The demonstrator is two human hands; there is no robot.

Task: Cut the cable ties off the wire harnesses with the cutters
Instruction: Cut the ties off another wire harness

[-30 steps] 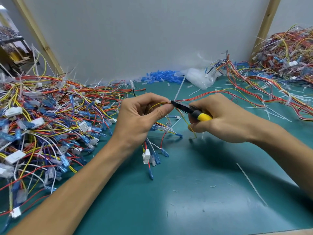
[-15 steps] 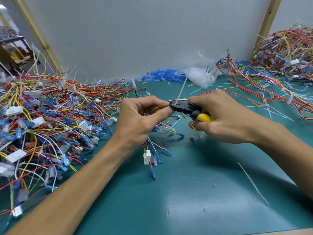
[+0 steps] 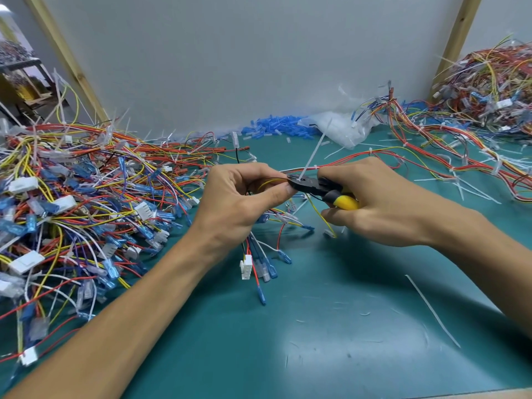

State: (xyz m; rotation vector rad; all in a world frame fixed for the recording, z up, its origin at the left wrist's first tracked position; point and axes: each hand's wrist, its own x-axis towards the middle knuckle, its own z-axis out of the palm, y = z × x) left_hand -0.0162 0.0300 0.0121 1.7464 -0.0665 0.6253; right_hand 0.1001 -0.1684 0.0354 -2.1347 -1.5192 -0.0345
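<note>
We pinch wire harness (image 3: 266, 244) with left hand (image 3: 241, 204) beside cutters (image 3: 312, 188); right hand (image 3: 385, 203) grips them at cable tie (image 3: 314, 151).

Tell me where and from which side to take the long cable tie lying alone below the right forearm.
Pinch the cable tie near its middle, from straight above, fingertips on either side of the strip. It lies flat and thin on the mat, so only its narrow edges offer a hold.

cam: head-worn wide-angle, my only view | facing: I look forward and down across the teal bench mat (image 3: 345, 326) to the pale grey back wall (image 3: 230, 67) | range: close, left hand (image 3: 239, 203) and right hand (image 3: 383, 203) sit mid-frame
</note>
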